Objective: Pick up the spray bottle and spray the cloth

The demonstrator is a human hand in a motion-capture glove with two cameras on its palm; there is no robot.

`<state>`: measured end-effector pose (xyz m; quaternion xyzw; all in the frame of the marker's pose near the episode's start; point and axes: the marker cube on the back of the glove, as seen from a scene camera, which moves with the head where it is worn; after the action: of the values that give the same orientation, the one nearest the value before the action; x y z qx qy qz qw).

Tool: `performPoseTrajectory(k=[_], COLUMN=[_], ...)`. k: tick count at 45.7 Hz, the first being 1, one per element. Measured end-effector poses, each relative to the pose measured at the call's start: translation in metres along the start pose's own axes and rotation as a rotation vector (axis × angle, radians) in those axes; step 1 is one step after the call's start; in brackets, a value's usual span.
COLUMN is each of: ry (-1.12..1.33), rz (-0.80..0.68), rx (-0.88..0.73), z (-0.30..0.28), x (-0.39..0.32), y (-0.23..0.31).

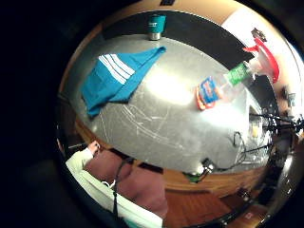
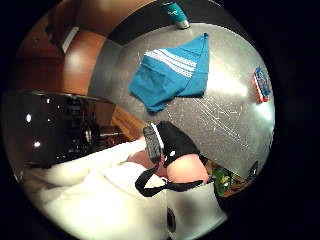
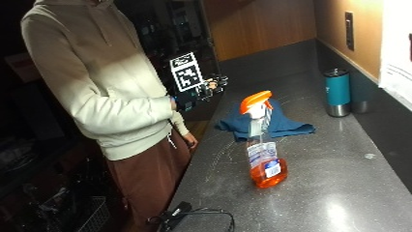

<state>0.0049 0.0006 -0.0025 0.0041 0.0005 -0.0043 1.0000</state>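
Note:
A clear spray bottle (image 3: pixel 264 157) with orange liquid and an orange trigger head stands upright on the dark speckled counter (image 3: pixel 322 193). Just behind it lies a crumpled blue cloth (image 3: pixel 283 124) with white stripes. My gloved right hand (image 3: pixel 212 87) is raised in the air over the counter's near edge, left of the cloth and apart from both things. Its fingers look relaxed and hold nothing. The palm views look down on the cloth (image 1: pixel 116 76) (image 2: pixel 172 75) and the bottle (image 1: pixel 223 85) (image 2: pixel 261 84) from well above.
A teal tumbler (image 3: pixel 338 92) stands at the back by the wall. A black adapter with a cord (image 3: pixel 193 215) lies at the counter's front corner. The bare left hand (image 3: pixel 190 140) hangs at the person's side.

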Motion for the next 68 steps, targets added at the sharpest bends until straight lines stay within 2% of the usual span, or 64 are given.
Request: performPoseTrajectory(k=[13,27,40,49,68], ry=[-0.039,-0.142,-0.326,-0.567,-0.89], rz=[-0.02,-0.047,0.132,0.258,0.483], rx=[0.089,0.218,0.372,0.364,0.366], z=[-0.008,-0.021,-0.036,-0.028,0.011], x=[0.009,0.051,0.135,0.189,0.249], y=[0.007,0.031,0.058,0.053,-0.009])
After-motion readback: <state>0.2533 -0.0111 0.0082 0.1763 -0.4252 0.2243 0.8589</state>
